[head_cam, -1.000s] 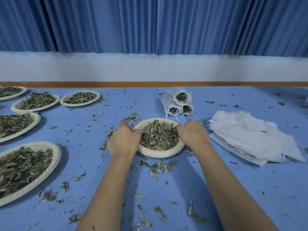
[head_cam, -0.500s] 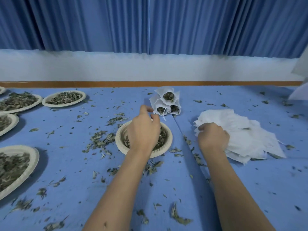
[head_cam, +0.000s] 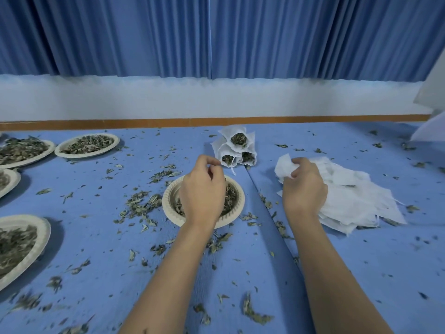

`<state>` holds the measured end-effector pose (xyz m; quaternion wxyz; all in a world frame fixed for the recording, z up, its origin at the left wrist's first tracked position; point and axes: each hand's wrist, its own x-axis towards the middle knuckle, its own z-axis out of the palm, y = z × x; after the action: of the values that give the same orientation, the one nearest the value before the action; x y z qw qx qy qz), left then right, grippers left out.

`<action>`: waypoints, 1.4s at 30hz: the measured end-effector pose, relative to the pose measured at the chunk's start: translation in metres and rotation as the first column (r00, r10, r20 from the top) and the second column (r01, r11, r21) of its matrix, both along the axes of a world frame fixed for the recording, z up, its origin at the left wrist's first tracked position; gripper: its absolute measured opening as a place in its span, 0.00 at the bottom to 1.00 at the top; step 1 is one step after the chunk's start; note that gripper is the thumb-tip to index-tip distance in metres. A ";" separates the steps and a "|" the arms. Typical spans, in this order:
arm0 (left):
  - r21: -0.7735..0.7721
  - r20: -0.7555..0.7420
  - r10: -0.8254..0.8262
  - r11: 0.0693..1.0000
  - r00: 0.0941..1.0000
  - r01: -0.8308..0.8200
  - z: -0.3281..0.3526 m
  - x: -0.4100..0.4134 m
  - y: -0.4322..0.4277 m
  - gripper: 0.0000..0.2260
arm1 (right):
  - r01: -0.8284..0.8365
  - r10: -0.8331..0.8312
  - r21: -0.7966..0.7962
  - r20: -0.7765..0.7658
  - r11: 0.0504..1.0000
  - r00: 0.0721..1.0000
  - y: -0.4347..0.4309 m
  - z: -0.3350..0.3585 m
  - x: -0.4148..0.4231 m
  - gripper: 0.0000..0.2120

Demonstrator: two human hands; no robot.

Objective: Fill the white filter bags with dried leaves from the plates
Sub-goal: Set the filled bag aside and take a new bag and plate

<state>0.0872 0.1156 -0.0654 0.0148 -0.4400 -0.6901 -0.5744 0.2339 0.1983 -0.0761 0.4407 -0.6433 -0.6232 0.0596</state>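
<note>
My left hand hovers over a small paper plate of dried leaves at the middle of the blue table. Its fingers are curled, thumb and forefinger close together, and nothing shows in them. My right hand grips the near-left edge of a pile of empty white filter bags and lifts one crumpled bag from it. Three filled filter bags, stacked with their open tops towards me, lie just behind the plate.
Several more plates of dried leaves stand at the left: two at the back, one at the edge, and a big one nearer. Loose leaves litter the table. White sheets hang at the far right.
Both hands let go of the plate's rim. The left rose above the plate; the right moved right onto the bag pile and now lifts a bag from it. The view shifted right.
</note>
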 end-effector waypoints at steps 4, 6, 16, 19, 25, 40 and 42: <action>0.003 0.012 -0.011 1.000 1.000 0.011 0.000 0.000 0.000 0.07 | -0.021 0.030 -0.081 0.123 0.997 0.992 0.001 -0.001 0.001 0.10; 0.006 0.061 -0.046 0.999 0.997 0.046 0.000 0.001 0.002 0.07 | -0.039 0.035 0.024 0.138 0.999 0.990 -0.001 0.005 -0.003 0.12; 0.169 0.512 -0.396 0.917 0.763 0.362 0.028 -0.018 -0.004 0.18 | -0.639 0.629 0.236 -0.595 0.732 0.501 -0.044 0.059 -0.064 0.09; 0.146 0.503 -0.331 0.943 0.798 0.299 0.031 -0.037 -0.011 0.12 | -0.726 0.553 0.074 -0.702 0.684 0.449 -0.048 0.056 -0.075 0.10; 0.088 0.477 -0.175 0.984 0.861 0.152 0.029 -0.053 -0.022 0.14 | -0.792 0.384 -0.184 -0.796 0.582 0.467 -0.047 0.060 -0.099 0.32; 0.082 0.498 -0.373 0.919 0.783 0.386 0.045 -0.075 -0.036 0.03 | -0.810 0.356 0.133 -0.929 0.571 0.099 -0.041 0.056 -0.104 0.06; 0.088 0.543 -0.338 0.933 0.769 0.348 0.044 -0.079 -0.038 0.04 | -0.786 0.202 0.123 -0.979 0.606 0.002 -0.037 0.055 -0.101 0.06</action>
<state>0.0084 0.0774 -0.0213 -0.2926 -0.3750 -0.5780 -0.6631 0.1330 0.1609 -0.0208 0.4890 -0.2677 -0.3741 0.7412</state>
